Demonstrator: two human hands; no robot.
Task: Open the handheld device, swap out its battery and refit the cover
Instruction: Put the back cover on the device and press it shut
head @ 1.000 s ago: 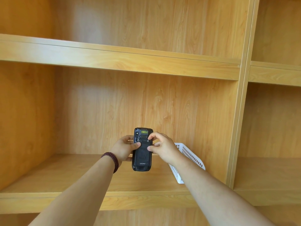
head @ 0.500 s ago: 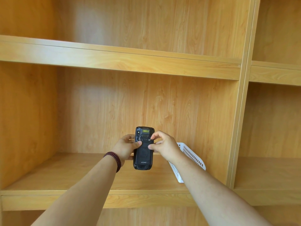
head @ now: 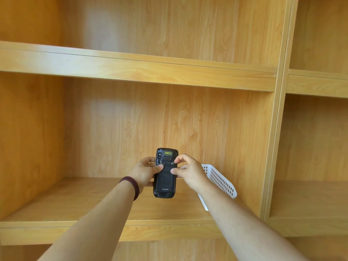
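Note:
A black handheld device [head: 165,180] is held upright in front of the shelf, its back cover facing me, a yellow label near its top. My left hand [head: 144,171] grips its left edge, thumb pressed on the back cover. My right hand [head: 188,171] touches the right side: the index fingertip rests on the right one of two small metal latches near the cover's top, and the thumb presses the cover just below. The cover sits closed on the device. No battery shows.
A white perforated plastic basket [head: 219,180] stands on the wooden shelf board [head: 79,202] to the right, partly hidden by my right forearm. A vertical wooden divider [head: 273,147] separates this bay from another on the right. A dark bead bracelet [head: 131,185] circles my left wrist.
The device and both hands have risen slightly. My right index finger has shifted onto the right latch.

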